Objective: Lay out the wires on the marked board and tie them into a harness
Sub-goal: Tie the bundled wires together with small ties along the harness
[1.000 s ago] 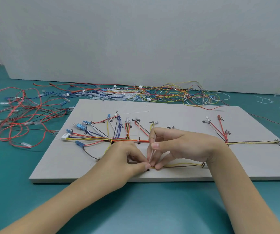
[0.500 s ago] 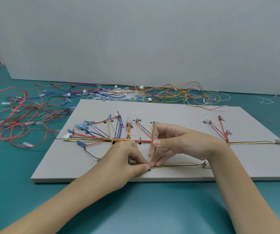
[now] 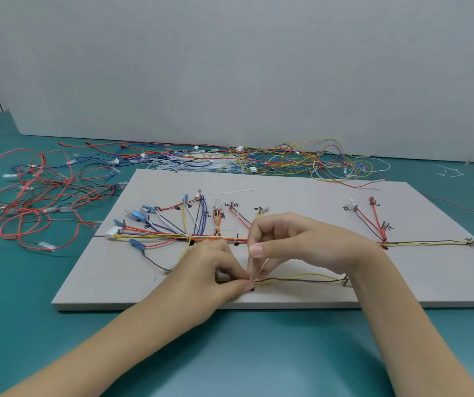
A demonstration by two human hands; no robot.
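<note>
Both hands meet at the board's [image 3: 301, 193] 6 o'clock edge, left hand [image 3: 210, 270] fingers pinching the yellow-brown wires [image 3: 301, 279], right hand [image 3: 296, 245] fingers pinching a clear zip tie [image 3: 250, 266] upright.

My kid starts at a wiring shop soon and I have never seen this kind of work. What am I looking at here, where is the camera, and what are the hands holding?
There is no machine here, only a person's two bare hands. The camera sits on the person's head and looks forward and down at them. On the green table lies a grey board with handwritten marks, and coloured wires are spread along those marks in branches. More loose wires lie in heaps to the left and behind the board. The left hand pinches a yellow and a brown wire together near the front edge. The right hand pinches a thin pale strip standing up from that spot, probably a cable tie.
</note>
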